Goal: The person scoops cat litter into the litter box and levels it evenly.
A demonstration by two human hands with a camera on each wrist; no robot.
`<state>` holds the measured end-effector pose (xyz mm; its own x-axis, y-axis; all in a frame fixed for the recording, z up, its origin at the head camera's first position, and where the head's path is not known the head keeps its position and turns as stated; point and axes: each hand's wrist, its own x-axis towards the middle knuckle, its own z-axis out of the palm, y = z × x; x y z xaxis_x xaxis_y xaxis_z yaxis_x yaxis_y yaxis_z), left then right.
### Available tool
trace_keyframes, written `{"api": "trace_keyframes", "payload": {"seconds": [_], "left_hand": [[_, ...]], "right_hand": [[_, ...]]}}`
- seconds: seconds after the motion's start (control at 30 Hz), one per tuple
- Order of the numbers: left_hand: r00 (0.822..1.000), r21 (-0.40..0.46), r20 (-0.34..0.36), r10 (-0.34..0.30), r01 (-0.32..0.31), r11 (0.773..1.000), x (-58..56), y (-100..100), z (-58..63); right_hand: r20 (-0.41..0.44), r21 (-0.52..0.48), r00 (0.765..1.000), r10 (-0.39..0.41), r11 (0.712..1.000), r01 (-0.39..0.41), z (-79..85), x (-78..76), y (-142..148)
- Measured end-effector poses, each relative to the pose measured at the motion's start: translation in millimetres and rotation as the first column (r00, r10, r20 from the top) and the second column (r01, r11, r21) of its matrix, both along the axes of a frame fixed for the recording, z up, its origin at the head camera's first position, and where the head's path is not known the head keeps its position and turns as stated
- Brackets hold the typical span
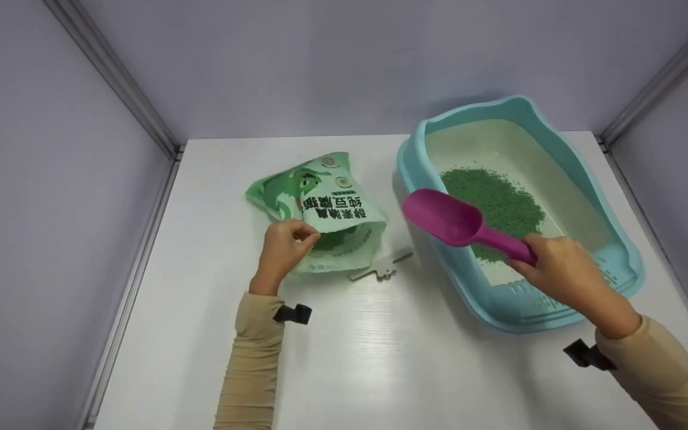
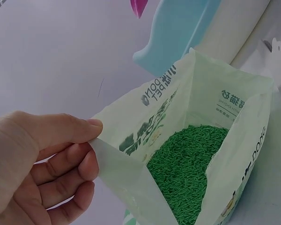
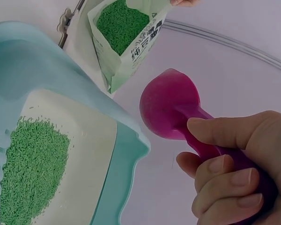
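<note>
Between thumb and forefinger my left hand (image 1: 287, 248) pinches the rim of an open pale-green bag (image 1: 344, 203) printed with dark characters. Green litter pellets (image 2: 187, 168) show inside the bag in the left wrist view. My right hand (image 1: 565, 272) grips the handle of a magenta scoop (image 1: 445, 218). The scoop's bowl is over the left rim of a light-blue litter box (image 1: 610, 230), and no pellets show in it. A patch of green pellets (image 1: 493, 203) covers part of the box's pale floor.
A flat grey-white tool with a notched edge (image 1: 383, 267) lies on the white table (image 1: 344, 358) beside the bag. Walls with metal-edged corners (image 1: 123, 77) enclose the table at the back and sides.
</note>
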<state>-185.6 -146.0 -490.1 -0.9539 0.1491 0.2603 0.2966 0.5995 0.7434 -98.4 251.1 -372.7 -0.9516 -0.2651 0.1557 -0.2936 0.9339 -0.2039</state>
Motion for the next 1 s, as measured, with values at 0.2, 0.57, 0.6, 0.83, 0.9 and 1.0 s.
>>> {"api": "trace_keyframes", "payload": {"seconds": [0.2,0.57,0.6,0.83,0.9,1.0], "left_hand": [[1.0,0.008,0.004,0.004,-0.004,1.0,0.0,0,0.0],[1.0,-0.016,-0.024,-0.005,0.005,1.0,0.5,0,-1.2],[1.0,-0.024,-0.024,-0.003,0.002,1.0,0.7,0,-1.4],[1.0,-0.012,-0.015,0.004,-0.004,1.0,1.2,0,-0.7],[1.0,-0.008,-0.019,0.004,-0.004,1.0,1.4,0,-0.3],[1.0,-0.004,-0.022,0.007,-0.007,1.0,1.2,0,-0.6]], "right_hand": [[0.077,0.007,0.997,0.004,1.0,-0.005,-7.7,-0.5,-12],[0.132,-0.017,0.991,0.03,0.999,-0.028,-18.2,-1.2,-27],[0.135,-0.019,0.99,0.03,0.999,-0.028,-18.9,-1.4,-28],[0.152,-0.029,0.987,0.05,0.999,-0.046,-26.8,-4.1,-38],[0.157,-0.025,0.986,0.053,0.998,-0.05,-29.7,-5.0,-42],[0.173,-0.025,0.983,0.057,0.998,-0.054,-34.9,-5.8,-48]]}}
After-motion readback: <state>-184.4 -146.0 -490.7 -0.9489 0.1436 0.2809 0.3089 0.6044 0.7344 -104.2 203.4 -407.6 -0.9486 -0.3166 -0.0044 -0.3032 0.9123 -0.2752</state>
